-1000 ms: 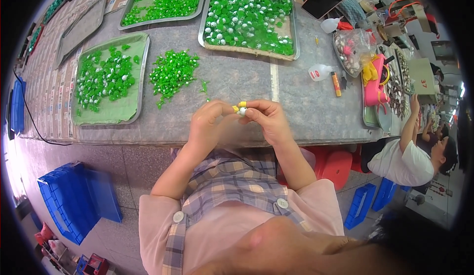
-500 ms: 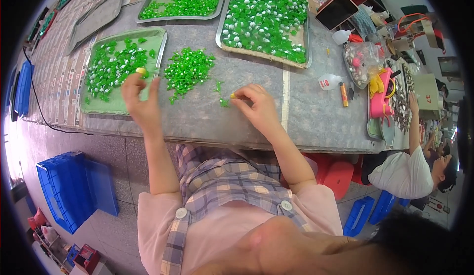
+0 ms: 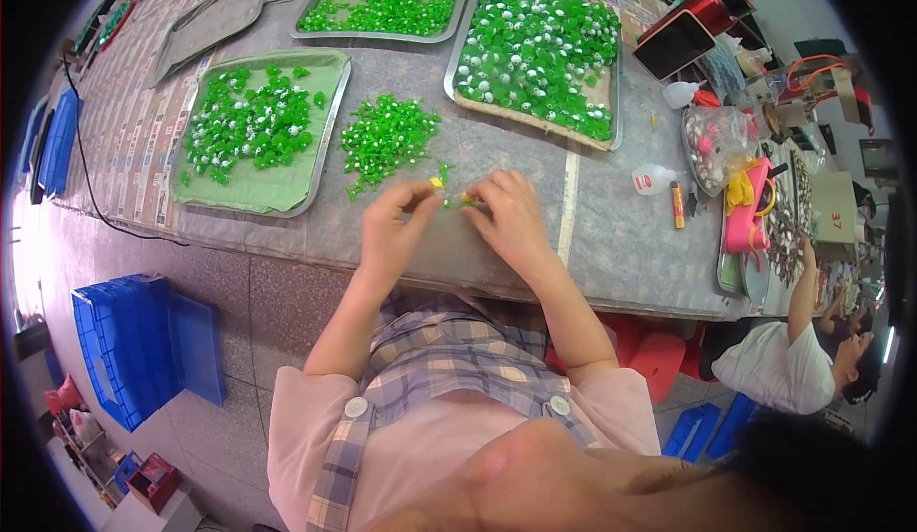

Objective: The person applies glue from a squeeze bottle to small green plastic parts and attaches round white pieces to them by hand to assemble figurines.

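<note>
Over the grey tabletop, my left hand and my right hand are close together with a small gap between their fingertips. A yellow covering shows on an index fingertip of each hand. My left thumb and index finger are slightly apart, and nothing shows between them. My right thumb and index finger are pinched on a tiny green piece, partly hidden by the fingers. Just beyond my hands lies a loose pile of small green plastic pieces with white bits. A green-lined tray holding green pieces with white balls stands to the left.
Farther back are a tray of green pieces and a tray of green-and-white pieces. To the right lie a white squeeze bottle, an orange tube and a pink holder. A person works at far right.
My left hand has moved right, from over the green-lined tray to beside my right hand. My right hand has stayed near the pile. The whole view has shifted slightly.
</note>
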`<action>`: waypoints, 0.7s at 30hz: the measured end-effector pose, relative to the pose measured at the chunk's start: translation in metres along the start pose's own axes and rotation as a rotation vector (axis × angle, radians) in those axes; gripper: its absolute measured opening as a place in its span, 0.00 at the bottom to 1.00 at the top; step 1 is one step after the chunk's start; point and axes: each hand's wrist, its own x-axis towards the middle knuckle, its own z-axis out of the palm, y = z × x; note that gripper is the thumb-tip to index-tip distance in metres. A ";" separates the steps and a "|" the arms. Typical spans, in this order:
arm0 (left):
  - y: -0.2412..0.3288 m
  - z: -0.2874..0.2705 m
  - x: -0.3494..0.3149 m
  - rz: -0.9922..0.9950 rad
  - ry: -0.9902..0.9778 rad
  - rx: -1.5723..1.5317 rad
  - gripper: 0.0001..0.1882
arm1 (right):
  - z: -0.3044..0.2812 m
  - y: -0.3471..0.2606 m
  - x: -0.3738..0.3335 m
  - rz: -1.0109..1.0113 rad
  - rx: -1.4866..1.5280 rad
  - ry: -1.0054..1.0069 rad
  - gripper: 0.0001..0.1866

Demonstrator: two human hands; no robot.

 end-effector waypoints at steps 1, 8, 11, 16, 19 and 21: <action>0.003 0.005 -0.003 -0.085 -0.061 -0.053 0.07 | -0.005 -0.001 -0.003 0.001 0.002 0.001 0.08; 0.014 0.028 -0.008 -0.512 -0.369 -0.614 0.06 | -0.026 -0.009 -0.021 -0.111 0.164 0.192 0.08; 0.011 0.033 -0.010 -0.559 -0.340 -0.595 0.05 | -0.030 -0.005 -0.030 -0.069 0.242 0.194 0.10; 0.011 0.040 -0.012 -0.637 -0.319 -0.711 0.04 | -0.029 0.003 -0.045 0.263 0.710 0.208 0.11; 0.011 0.040 -0.012 -0.628 -0.337 -0.772 0.04 | -0.046 0.029 -0.054 0.423 0.755 0.690 0.10; 0.011 0.041 -0.011 -0.603 -0.389 -0.822 0.06 | -0.067 0.057 -0.061 0.443 0.549 0.994 0.10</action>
